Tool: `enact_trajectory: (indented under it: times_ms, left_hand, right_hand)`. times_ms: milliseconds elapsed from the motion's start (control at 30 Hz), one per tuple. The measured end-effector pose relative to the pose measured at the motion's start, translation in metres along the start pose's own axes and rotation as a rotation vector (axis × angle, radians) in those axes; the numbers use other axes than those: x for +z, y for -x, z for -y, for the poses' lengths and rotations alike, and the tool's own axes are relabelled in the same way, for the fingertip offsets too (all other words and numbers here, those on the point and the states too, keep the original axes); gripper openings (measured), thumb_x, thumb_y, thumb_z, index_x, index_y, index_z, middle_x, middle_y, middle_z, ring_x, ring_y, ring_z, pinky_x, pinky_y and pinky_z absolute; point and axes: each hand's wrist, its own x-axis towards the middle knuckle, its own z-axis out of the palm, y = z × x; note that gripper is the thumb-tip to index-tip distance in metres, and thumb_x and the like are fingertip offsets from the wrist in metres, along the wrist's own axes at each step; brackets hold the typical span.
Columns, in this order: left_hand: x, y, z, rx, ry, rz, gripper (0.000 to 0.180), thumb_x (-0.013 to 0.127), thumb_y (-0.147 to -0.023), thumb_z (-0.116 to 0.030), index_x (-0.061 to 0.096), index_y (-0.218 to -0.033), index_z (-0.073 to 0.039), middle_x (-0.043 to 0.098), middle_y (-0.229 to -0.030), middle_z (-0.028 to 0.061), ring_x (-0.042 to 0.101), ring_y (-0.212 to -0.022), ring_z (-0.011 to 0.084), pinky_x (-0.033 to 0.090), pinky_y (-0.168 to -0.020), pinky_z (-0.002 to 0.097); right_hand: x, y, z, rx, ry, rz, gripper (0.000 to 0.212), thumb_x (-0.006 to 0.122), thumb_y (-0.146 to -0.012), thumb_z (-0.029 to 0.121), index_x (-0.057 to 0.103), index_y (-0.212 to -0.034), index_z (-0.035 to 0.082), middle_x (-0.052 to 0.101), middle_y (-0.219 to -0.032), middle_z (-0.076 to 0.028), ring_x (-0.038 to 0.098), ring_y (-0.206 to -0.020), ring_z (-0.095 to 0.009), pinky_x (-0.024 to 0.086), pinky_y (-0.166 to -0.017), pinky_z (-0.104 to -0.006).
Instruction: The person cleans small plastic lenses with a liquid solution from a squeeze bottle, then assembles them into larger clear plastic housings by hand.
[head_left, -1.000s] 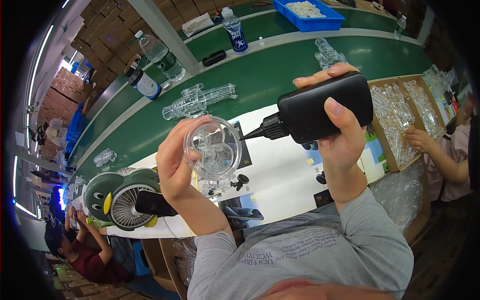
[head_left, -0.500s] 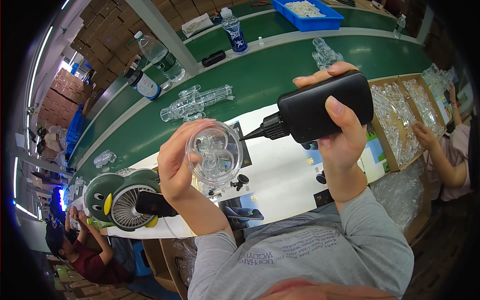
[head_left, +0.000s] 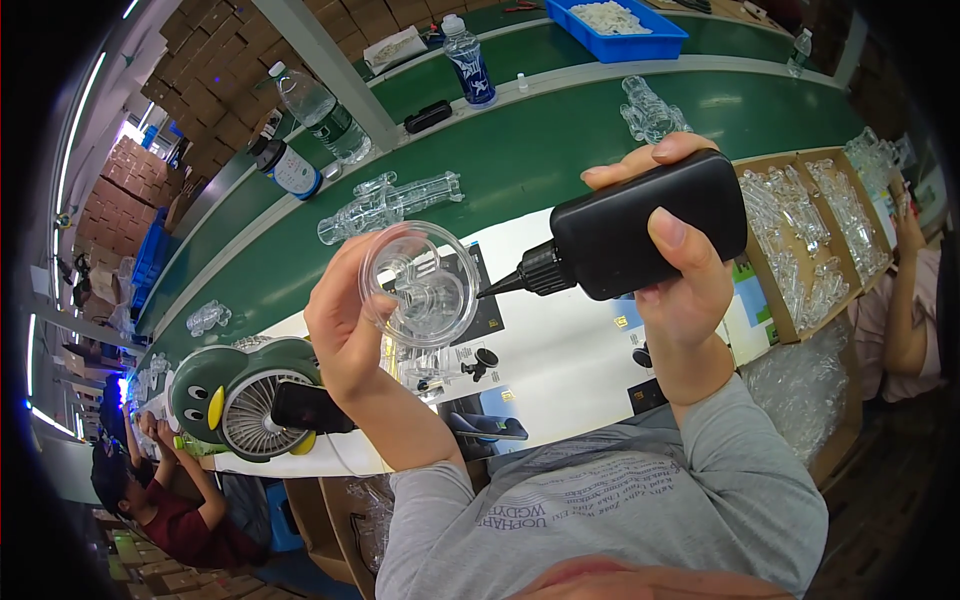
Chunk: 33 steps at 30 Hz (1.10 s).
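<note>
My left hand point(head_left: 345, 315) is closed around a clear plastic part with a round rim point(head_left: 425, 285), its open circular end turned up toward me. Inside the rim, tube-like shapes show through. A black squeeze bottle point(head_left: 650, 225) with a narrow pointed nozzle lies sideways in my right hand point(head_left: 690, 255), fingers over the top and thumb on the near face. The nozzle tip sits right at the right edge of the round rim; whether it touches, I cannot tell. Beyond my left hand, a similar clear tubular assembly point(head_left: 390, 205) rests on the green table.
A penguin-shaped fan point(head_left: 265, 405) stands left of my forearm, beside a phone point(head_left: 490, 427). Cardboard boxes of clear parts point(head_left: 800, 240) are at right, near a co-worker's arm point(head_left: 905, 290). Bottles point(head_left: 320, 115) and a blue tray point(head_left: 625, 45) line the far side. Another co-worker sits at left.
The clear part has shifted slightly left and turned in my left hand. My right hand and the black bottle have dipped a little. The co-worker's hand at right has left the box.
</note>
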Motion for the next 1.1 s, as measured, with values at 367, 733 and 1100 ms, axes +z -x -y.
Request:
enact_trajectory:
  times_ms: [367, 733, 1100]
  left_hand:
    - [0.0015, -0.001, 0.0, 0.012, 0.092, -0.018, 0.047, 0.07, -0.071, -0.013, 0.053, -0.11, 0.01, 0.055, -0.108, 0.019, 0.053, -0.102, 0.027, 0.04, -0.092, 0.0372]
    - [0.0039, -0.0031, -0.001, 0.018, 0.08, -0.015, 0.054, 0.079, -0.059, -0.007, 0.055, -0.106, 0.007, 0.054, -0.106, 0.0147, 0.053, -0.099, 0.023, 0.041, -0.089, 0.033]
    - [0.0026, -0.0015, -0.0005, 0.032, 0.08, -0.053, 0.056, 0.081, -0.057, -0.007, 0.056, -0.105, 0.006, 0.054, -0.105, 0.014, 0.053, -0.098, 0.0218, 0.041, -0.088, 0.0322]
  right_hand:
    - [-0.0067, 0.0029, 0.0002, 0.023, -0.126, 0.1, 0.04, 0.06, -0.074, 0.01, 0.041, -0.109, 0.004, 0.061, -0.096, -0.02, 0.062, -0.089, -0.022, 0.053, -0.078, -0.0344]
    - [-0.005, 0.0048, 0.0008, 0.018, -0.101, 0.106, 0.04, 0.061, -0.074, 0.011, 0.041, -0.108, 0.005, 0.061, -0.097, -0.02, 0.063, -0.087, -0.021, 0.053, -0.076, -0.032]
    - [-0.0061, 0.0043, 0.001, 0.013, -0.114, 0.114, 0.04, 0.06, -0.074, 0.01, 0.041, -0.109, 0.005, 0.061, -0.097, -0.02, 0.062, -0.089, -0.022, 0.053, -0.077, -0.0331]
